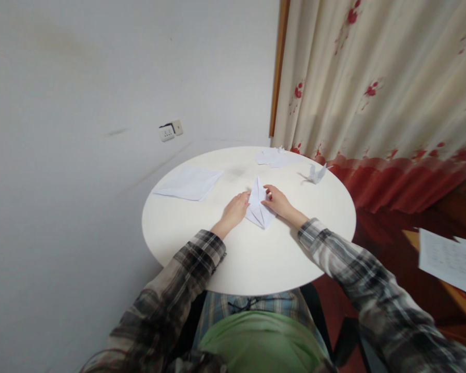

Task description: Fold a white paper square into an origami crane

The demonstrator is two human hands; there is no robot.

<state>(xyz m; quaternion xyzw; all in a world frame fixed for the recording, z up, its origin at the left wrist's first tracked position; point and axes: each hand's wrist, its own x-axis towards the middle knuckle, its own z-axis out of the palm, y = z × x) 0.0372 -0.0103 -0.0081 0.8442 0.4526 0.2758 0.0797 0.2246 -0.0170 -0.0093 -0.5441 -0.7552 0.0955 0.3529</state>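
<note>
A folded sheet of white paper (259, 204), diamond-shaped with creases down its middle, lies on the round white table (248, 264) in front of me. My left hand (237, 206) grips its left edge, fingers together, thumb by the lower left side. On the opposite side my right hand (278, 201) has its fingers curled, with the thumb and fingertips at the paper's right edge. The narrow tip of the paper points away from me. What lies under the fingertips is hidden.
Flat white sheets (190, 182) lie at the table's left. Toward the back are more paper pieces (274, 157), and a folded paper crane (316, 174) stands at the right. A wall with a socket (166, 133) borders the left; a flowered curtain (373, 93) hangs behind. Printed sheets (448, 259) lie lower right.
</note>
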